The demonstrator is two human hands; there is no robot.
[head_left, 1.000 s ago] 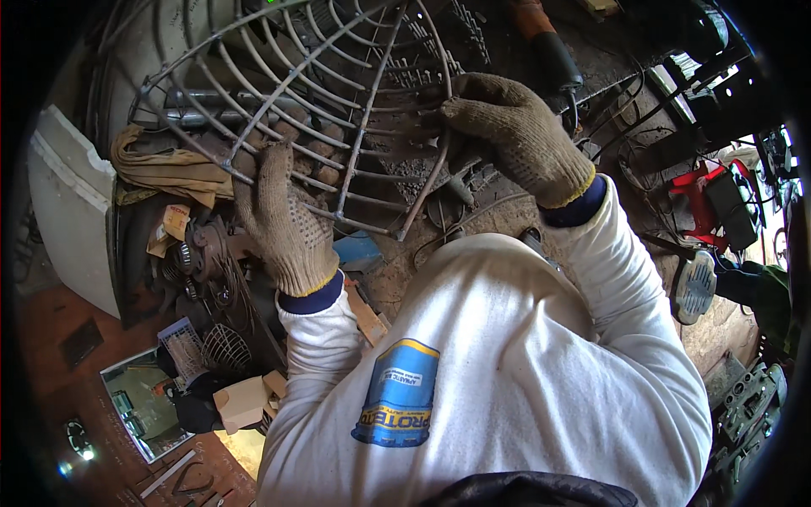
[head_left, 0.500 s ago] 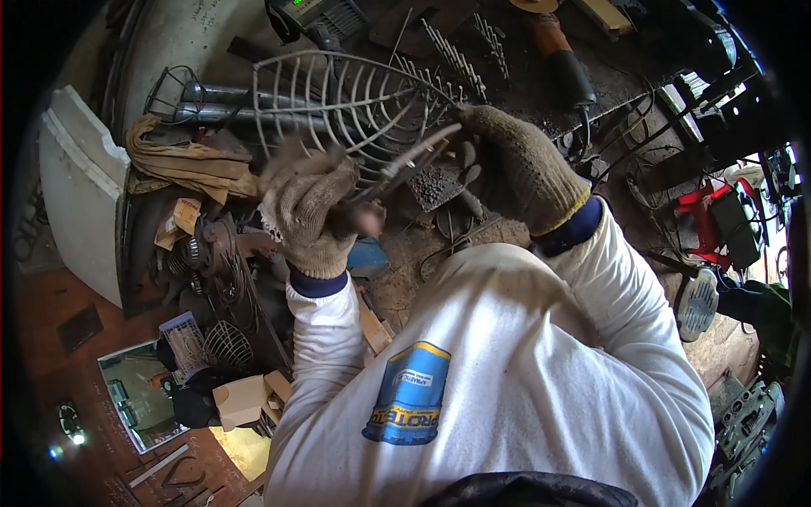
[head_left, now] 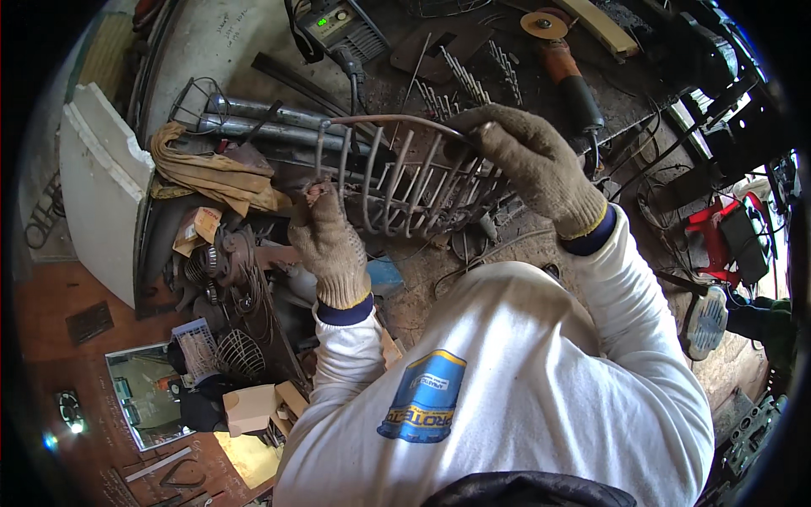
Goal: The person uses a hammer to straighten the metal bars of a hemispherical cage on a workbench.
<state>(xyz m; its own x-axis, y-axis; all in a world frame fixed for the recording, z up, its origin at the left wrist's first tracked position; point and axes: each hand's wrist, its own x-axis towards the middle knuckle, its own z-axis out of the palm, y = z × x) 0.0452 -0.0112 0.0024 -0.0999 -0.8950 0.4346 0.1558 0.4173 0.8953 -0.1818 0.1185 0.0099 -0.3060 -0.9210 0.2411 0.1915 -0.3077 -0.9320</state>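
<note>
A curved grille of bent metal rods (head_left: 393, 118) is held up between my two gloved hands, its ribs hanging down from a long bowed rim. My right hand (head_left: 541, 169), in a brown knit glove, is closed around the rim's right end, its thumb on the near side. My left hand (head_left: 329, 245), in a matching glove, is closed at the grille's left end, where an end rod runs down into it. The fingers of the left hand are partly hidden.
An angle grinder (head_left: 566, 72), several short metal rods (head_left: 465, 76) and a welding machine (head_left: 346, 29) lie on the dark bench ahead. Steel tubes (head_left: 262, 118) and a tan cloth (head_left: 207, 173) are at the left. A white panel (head_left: 106, 194) stands beyond them.
The grille has turned from showing its broad ribbed face to standing more side-on, ribs hanging downward. My left hand's grip has changed; my right hand still holds the right end.
</note>
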